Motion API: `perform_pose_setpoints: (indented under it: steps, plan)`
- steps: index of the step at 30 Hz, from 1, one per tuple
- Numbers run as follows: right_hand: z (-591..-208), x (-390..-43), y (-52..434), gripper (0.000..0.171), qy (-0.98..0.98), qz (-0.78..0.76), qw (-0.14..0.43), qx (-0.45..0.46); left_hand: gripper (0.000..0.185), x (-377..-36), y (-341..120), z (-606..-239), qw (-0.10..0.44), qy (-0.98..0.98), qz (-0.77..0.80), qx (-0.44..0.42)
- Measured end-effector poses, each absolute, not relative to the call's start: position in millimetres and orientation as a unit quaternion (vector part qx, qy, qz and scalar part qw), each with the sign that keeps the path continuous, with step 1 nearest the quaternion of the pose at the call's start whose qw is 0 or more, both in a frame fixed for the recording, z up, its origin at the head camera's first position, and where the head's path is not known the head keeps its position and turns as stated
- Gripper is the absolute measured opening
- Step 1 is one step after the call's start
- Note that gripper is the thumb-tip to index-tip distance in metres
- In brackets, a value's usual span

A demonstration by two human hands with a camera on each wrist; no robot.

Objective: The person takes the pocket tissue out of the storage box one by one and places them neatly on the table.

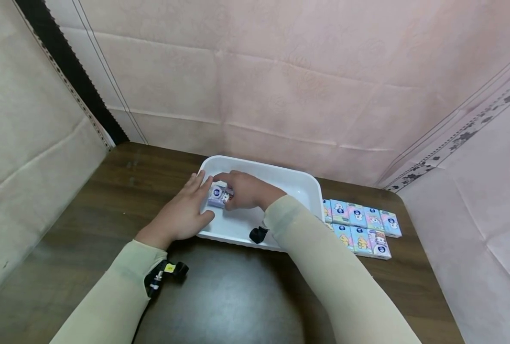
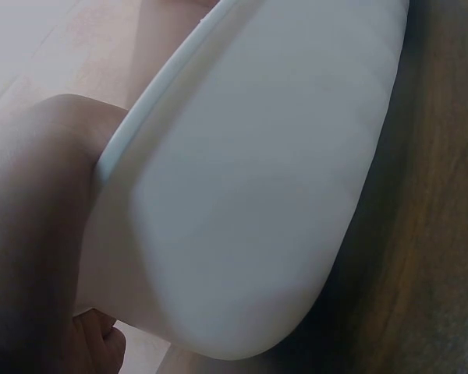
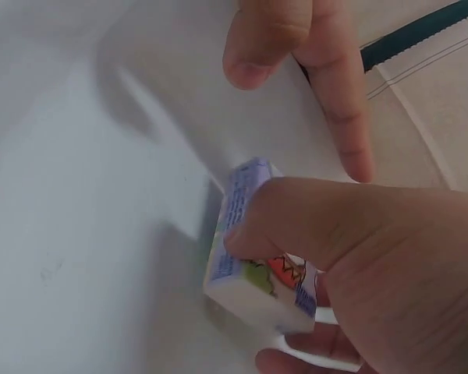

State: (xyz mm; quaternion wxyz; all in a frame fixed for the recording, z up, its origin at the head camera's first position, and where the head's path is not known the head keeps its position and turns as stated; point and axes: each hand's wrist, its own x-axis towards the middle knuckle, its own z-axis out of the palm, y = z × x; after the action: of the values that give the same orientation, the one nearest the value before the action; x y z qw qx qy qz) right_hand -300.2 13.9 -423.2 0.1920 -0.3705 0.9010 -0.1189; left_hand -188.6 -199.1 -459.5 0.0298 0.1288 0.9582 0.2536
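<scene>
Tissue packs (image 1: 360,224) beside white tray (image 1: 299,184), dark table (image 1: 229,291)

Tissue packs (image 1: 362,225), two rows, lying near the right edge of the dark wooden table (image 1: 233,296); pink cloth (image 1: 280,86) hanging behind

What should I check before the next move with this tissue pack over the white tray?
1. Right hand grips the tissue pack: ok.
2. Pack is inside the white tray, at its left end: ok.
3. Left hand steadies the tray's left rim: ok.
4. Pack resting flat on the tray floor: cannot tell.
5. Remaining packs lie in rows on the table, right of the tray: ok.
6. Tray floor free for more packs: ok.
</scene>
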Motion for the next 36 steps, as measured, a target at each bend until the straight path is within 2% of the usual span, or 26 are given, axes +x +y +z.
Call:
perform_pose_setpoints:
  steps: [5, 15, 27, 36]
  plan:
    - [-419.9, -297.6, 25.0, 0.082, 0.905, -0.107, 0.196, -0.363, 0.091, -188.6, -197.7, -458.2, 0.037, 0.960, 0.249, 0.123]
    - [-400.5, -285.4, 67.3, 0.077, 0.922, -0.124, 0.163, -0.328, 0.092, -187.6, -195.0, -458.1, 0.045, 0.961, 0.252, 0.109]
    - [-378.1, -266.4, 141.2, 0.073, 0.937, -0.171, 0.077, -0.295, 0.090, -186.8, -198.2, -461.0, 0.036, 0.959, 0.258, 0.116]
    - [-370.0, -246.6, 190.0, 0.074, 0.943, -0.193, 0.079, -0.258, 0.092, -187.8, -195.2, -460.6, 0.041, 0.958, 0.260, 0.110]
